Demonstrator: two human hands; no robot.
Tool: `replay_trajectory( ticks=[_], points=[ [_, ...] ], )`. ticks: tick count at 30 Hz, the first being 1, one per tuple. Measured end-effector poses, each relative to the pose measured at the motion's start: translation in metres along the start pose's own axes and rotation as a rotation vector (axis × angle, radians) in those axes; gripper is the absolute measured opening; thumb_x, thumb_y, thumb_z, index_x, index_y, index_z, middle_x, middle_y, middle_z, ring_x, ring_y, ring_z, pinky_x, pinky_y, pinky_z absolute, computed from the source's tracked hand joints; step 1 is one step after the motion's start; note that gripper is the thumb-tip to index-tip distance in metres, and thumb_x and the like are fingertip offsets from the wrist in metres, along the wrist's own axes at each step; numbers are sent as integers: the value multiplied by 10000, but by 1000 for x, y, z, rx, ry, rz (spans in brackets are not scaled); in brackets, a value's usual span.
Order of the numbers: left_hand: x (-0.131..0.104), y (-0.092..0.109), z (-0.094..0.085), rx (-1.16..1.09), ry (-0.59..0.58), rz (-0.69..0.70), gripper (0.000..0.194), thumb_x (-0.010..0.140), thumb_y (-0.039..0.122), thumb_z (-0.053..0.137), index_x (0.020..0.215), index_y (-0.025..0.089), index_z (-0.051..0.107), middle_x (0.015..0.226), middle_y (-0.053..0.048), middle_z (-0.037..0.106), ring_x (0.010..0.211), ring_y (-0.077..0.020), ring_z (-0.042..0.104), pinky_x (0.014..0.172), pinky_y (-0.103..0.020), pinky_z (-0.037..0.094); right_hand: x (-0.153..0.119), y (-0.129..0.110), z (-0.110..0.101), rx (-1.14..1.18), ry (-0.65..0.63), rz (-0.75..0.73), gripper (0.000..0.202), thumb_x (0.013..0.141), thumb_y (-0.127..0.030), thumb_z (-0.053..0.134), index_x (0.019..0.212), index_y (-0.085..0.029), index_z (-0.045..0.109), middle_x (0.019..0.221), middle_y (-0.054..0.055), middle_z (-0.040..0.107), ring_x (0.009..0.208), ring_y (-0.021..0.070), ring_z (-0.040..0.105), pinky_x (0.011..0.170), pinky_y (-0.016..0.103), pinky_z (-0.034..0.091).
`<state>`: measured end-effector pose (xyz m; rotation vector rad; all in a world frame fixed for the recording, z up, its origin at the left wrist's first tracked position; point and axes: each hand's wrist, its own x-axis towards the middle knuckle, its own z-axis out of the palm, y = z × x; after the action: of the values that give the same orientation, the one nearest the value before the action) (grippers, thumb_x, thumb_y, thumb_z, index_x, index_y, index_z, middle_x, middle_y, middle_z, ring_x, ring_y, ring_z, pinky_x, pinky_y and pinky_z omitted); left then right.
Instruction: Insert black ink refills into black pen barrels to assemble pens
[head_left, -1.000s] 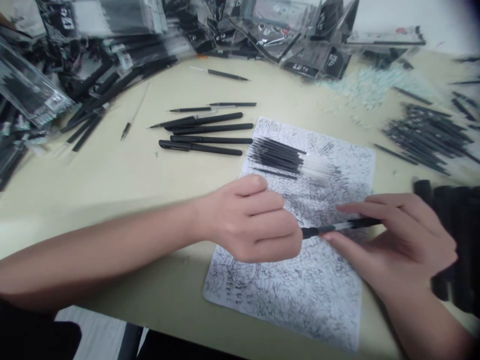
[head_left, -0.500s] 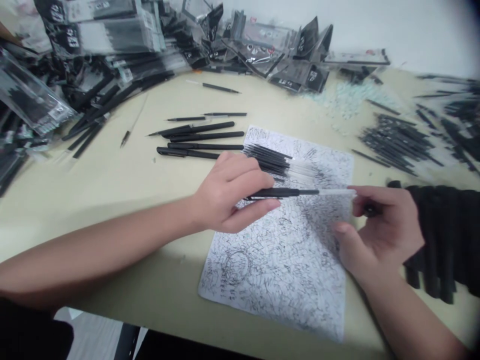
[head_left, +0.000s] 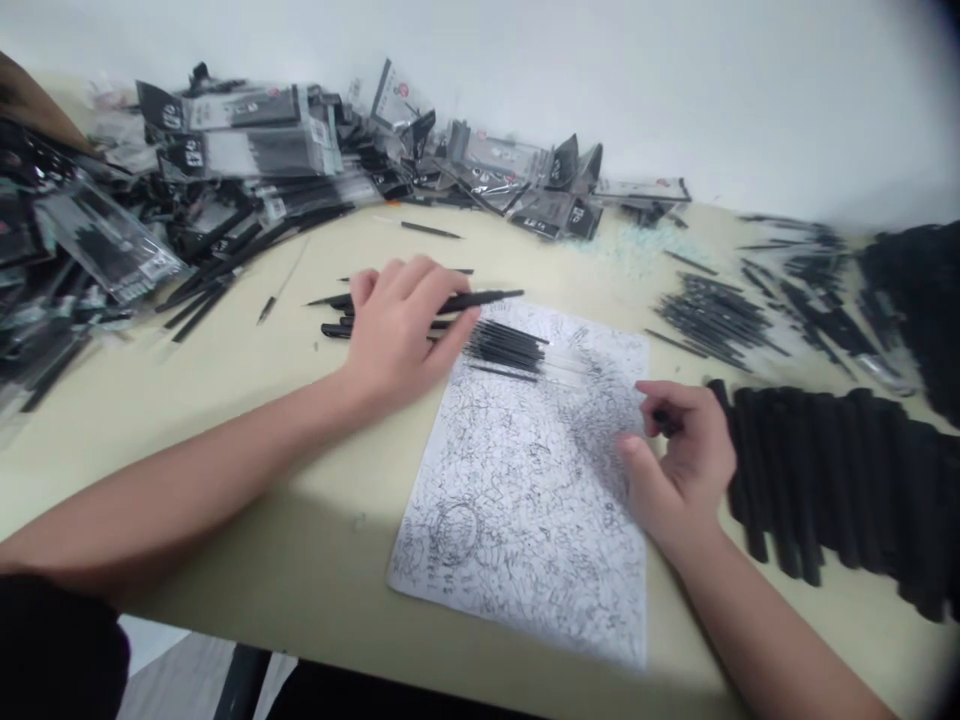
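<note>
My left hand is over the row of black pens at the paper's upper left, its fingers closed around a black pen that sticks out to the right. Other capped pens lie partly hidden under this hand. My right hand is above the right edge of the scribbled paper. Its curled fingers hold a black pen part, mostly hidden, while thumb and forefinger stand apart. Between the hands, a bundle of refills with black and clear ends lies on the paper.
Many black pen barrels lie side by side right of my right hand. Behind them is a pile of refills. Plastic packets are heaped along the back left, and small pale green bits are scattered near the wall.
My left hand has moved up and left with the pen, away from my right hand. The clear refill end between the hands no longer shows. The view has shifted too.
</note>
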<state>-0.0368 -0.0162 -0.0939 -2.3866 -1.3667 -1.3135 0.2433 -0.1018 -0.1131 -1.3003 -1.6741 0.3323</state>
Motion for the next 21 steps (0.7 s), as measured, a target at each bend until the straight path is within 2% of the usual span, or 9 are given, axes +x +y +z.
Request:
replay_trajectory(
  ticks=[3, 6, 9, 11, 15, 18, 21],
  points=[
    [17, -38, -3, 71, 0, 5, 284, 913, 496, 624, 926, 212, 635, 935, -49, 597, 900, -239, 471, 880, -453, 310, 1, -2, 1, -6, -3, -4, 355, 790, -408, 674, 1080, -216, 608, 846, 16, 525, 744, 174, 522, 628, 336, 442],
    [32, -74, -9, 166, -89, -48, 258, 878, 468, 693, 912, 216, 654, 979, -46, 577, 1003, -263, 442, 939, -466, 284, 2, -4, 1, -17, -3, -6, 341, 799, -407, 667, 1073, -215, 605, 847, 19, 535, 737, 173, 524, 628, 337, 449],
    [42, -99, -19, 279, -171, -61, 256, 858, 477, 725, 917, 231, 685, 1048, -30, 582, 1033, -257, 411, 962, -467, 250, 3, -6, 2, -21, -4, -9, 331, 806, -408, 664, 1068, -215, 603, 846, 16, 540, 729, 167, 520, 629, 332, 447],
    [46, -110, -26, 287, -207, -1, 348, 877, 564, 666, 919, 221, 710, 1088, -42, 587, 1040, -263, 391, 953, -470, 235, 4, -6, 2, -13, -4, -18, 318, 812, -401, 663, 1064, -216, 603, 844, 10, 540, 721, 159, 515, 632, 326, 443],
    [48, -124, -33, 276, -148, 115, 476, 915, 658, 531, 921, 231, 743, 1071, -42, 595, 985, -237, 390, 881, -448, 242, 4, -6, 3, 7, -2, -26, 302, 817, -385, 671, 1061, -221, 606, 843, 4, 540, 714, 155, 511, 631, 321, 438],
    [47, -133, -30, 309, -118, 111, 453, 925, 650, 524, 893, 257, 747, 1029, -12, 603, 958, -217, 402, 851, -430, 244, 4, -7, 3, 15, -4, -31, 296, 816, -381, 676, 1059, -224, 609, 837, 1, 536, 715, 157, 516, 634, 323, 442],
    [50, -135, -29, 310, -114, 50, 414, 900, 626, 597, 872, 242, 749, 996, 5, 626, 939, -200, 423, 859, -415, 268, 5, -7, 3, 15, -2, -41, 285, 818, -371, 676, 1055, -226, 611, 844, 3, 540, 718, 158, 520, 636, 323, 445]
  ],
)
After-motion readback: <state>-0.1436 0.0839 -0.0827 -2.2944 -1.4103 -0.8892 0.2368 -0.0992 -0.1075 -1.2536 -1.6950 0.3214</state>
